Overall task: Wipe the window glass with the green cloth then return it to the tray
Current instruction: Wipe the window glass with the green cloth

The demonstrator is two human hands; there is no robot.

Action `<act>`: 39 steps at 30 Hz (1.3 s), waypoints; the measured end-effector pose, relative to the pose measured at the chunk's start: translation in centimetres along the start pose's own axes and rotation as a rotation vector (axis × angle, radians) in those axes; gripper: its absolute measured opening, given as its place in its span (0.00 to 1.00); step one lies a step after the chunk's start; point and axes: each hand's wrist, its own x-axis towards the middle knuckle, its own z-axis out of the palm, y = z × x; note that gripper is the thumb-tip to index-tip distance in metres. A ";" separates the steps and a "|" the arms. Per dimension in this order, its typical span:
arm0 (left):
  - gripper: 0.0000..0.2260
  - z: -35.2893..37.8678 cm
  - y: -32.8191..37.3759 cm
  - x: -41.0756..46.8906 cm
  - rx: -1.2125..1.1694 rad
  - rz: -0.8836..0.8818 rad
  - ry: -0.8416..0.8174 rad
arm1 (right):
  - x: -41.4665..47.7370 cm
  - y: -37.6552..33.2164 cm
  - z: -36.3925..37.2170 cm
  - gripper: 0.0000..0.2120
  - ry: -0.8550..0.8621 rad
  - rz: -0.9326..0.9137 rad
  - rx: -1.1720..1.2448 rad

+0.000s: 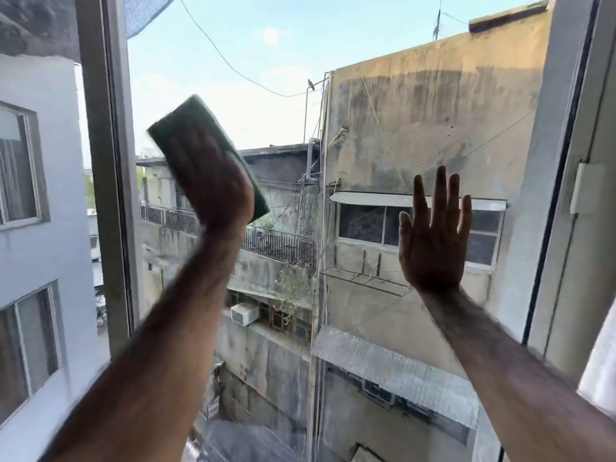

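Observation:
The window glass [283,111] fills the middle of the view between two pale frame posts. My left hand [213,181] presses a folded green cloth [190,115] flat against the glass at the upper left; the cloth sticks out above and to the right of the hand and is blurred. My right hand [433,235] lies flat on the glass at the right, fingers spread and pointing up, holding nothing. No tray is in view.
A grey window frame post [106,168] stands just left of the cloth. Another frame post with a small white latch [583,191] rises at the right. Through the glass are weathered buildings, balcony railings, wires and sky.

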 end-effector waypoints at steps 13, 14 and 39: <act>0.28 -0.6 -10.4 -15.2 0.123 0.572 -0.335 | 0.1 0.1 -0.3 0.28 0.009 -0.002 -0.017; 0.27 -1.0 -10.7 -12.5 0.122 0.460 -0.296 | 0.1 0.1 -0.3 0.28 0.008 -0.003 -0.018; 0.28 -1.2 -4.1 0.3 0.034 0.082 -0.100 | 0.1 0.0 -0.1 0.29 0.005 0.005 -0.023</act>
